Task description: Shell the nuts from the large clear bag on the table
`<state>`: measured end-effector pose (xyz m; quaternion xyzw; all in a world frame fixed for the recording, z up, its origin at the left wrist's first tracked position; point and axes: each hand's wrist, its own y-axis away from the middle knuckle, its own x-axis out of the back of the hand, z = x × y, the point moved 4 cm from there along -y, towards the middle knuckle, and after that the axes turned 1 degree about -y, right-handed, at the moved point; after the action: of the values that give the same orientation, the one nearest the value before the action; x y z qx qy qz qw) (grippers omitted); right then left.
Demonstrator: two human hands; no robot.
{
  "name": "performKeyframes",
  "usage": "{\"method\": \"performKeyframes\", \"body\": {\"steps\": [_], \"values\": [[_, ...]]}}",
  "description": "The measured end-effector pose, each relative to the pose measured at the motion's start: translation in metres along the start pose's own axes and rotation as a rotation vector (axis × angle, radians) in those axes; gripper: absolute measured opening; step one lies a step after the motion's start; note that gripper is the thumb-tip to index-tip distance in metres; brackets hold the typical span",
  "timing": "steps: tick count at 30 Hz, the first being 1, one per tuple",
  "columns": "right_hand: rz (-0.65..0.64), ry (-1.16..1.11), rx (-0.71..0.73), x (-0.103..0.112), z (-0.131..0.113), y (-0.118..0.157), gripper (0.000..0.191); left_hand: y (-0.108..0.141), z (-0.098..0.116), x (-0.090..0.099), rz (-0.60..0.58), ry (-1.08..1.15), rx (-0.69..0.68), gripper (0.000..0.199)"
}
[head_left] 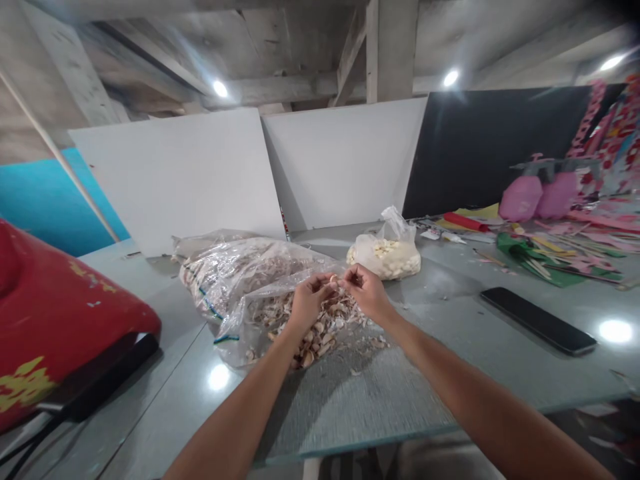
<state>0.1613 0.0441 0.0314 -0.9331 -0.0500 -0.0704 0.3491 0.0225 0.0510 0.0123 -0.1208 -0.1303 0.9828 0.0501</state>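
Note:
My left hand [309,298] and my right hand [369,292] meet at the fingertips over a heap of garlic cloves and papery skins [320,333]. Pinched between them is a small garlic clove [334,279], partly hidden by the fingers. The heap spills from the mouth of a large clear plastic bag [240,267] lying on its side, to the left of and behind my hands. Just beyond my right hand sits a smaller clear bag [400,257] filled with pale, peeled cloves.
The glass-topped table [360,407] carries a black phone [537,320] at right. Pink spray bottles [521,199], a green sheet [540,260] and paper scraps lie behind it. A red container [65,320] stands at left. White boards [345,167] line the back.

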Motion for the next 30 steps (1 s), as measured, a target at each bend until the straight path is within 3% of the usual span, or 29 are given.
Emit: {"method": "performKeyframes", "body": {"steps": [9, 18, 23, 30], "values": [[0.011, 0.050, 0.019, -0.001, 0.000, 0.002, 0.014, 0.007, 0.000, -0.005, 0.026, 0.123, 0.068, 0.043], [-0.074, 0.086, 0.013, -0.005, -0.003, 0.005, 0.009, 0.006, -0.002, -0.005, 0.042, 0.061, 0.049, 0.047], [-0.048, 0.186, 0.029, -0.003, -0.001, 0.005, 0.012, 0.002, 0.002, 0.009, 0.166, 0.108, -0.004, 0.042], [-0.058, 0.283, 0.056, -0.001, -0.003, 0.005, 0.027, 0.000, 0.005, 0.011, 0.069, 0.140, -0.015, 0.039]]}}
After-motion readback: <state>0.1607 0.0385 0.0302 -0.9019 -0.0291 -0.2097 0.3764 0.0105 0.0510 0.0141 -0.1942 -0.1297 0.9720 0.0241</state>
